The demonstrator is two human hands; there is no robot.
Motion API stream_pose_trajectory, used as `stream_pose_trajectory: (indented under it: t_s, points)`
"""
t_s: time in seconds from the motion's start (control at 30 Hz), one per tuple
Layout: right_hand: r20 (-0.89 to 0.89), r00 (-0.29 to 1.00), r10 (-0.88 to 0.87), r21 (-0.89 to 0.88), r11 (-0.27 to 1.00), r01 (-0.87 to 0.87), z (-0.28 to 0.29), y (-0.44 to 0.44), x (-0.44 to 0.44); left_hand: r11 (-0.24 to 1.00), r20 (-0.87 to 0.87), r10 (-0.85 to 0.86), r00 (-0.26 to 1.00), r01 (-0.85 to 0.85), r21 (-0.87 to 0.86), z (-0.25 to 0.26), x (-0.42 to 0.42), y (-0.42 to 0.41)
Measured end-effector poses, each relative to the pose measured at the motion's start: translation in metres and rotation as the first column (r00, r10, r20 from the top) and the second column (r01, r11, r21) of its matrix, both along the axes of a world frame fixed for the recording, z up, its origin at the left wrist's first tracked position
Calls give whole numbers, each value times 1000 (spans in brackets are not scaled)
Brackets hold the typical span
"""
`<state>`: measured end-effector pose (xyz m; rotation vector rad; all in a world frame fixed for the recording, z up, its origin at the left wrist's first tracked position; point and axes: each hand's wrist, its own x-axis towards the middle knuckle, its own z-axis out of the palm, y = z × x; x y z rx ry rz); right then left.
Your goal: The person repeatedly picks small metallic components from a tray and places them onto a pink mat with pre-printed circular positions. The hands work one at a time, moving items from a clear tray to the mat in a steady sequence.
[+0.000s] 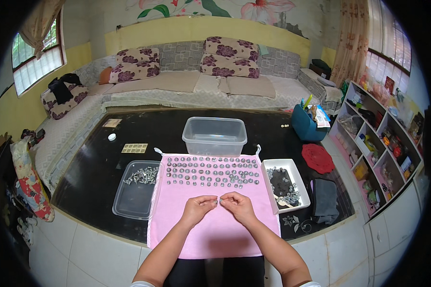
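Over the pink cloth [215, 219], my left hand [201, 208] pinches a small metal piece between thumb and fingertips. Close beside it, my right hand [239, 205] holds another small piece, its shape too small to tell. Several rows of small metal parts [208, 172] stand on the cloth beyond my hands. To the left, a clear plastic lid [131, 204] holds a pile of small metal cylindrical pieces [142, 175]. At the right, a white tray [303, 186] contains small round shiny parts [291, 197] on a dark surface.
An open clear plastic container [214, 145] stands behind the cloth. On the black table [89, 179] are a white cap [111, 137], a red mat [318, 158], a folded grey cloth [324, 201] and a blue holder [305, 123]. Shelves [377, 143] stand at the right.
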<state>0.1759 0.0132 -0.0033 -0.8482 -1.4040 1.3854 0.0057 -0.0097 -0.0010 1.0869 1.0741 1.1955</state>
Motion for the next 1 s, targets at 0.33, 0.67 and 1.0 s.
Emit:
stream_pose_trajectory:
  t_s: [0.33, 0.67, 1.0]
  points:
    - [77, 997, -2, 37, 999, 0, -3, 1, -2, 999, -123, 23, 992, -19, 28, 3, 3, -1]
    - [-52, 997, 64, -40, 997, -67, -1, 2, -3, 999, 162, -27, 986, 31, -27, 5, 0, 0]
    - [-22, 998, 52, -34, 998, -52, 0, 1, -6, 995, 244, -65, 968, 81, -55, 6, -1, 2]
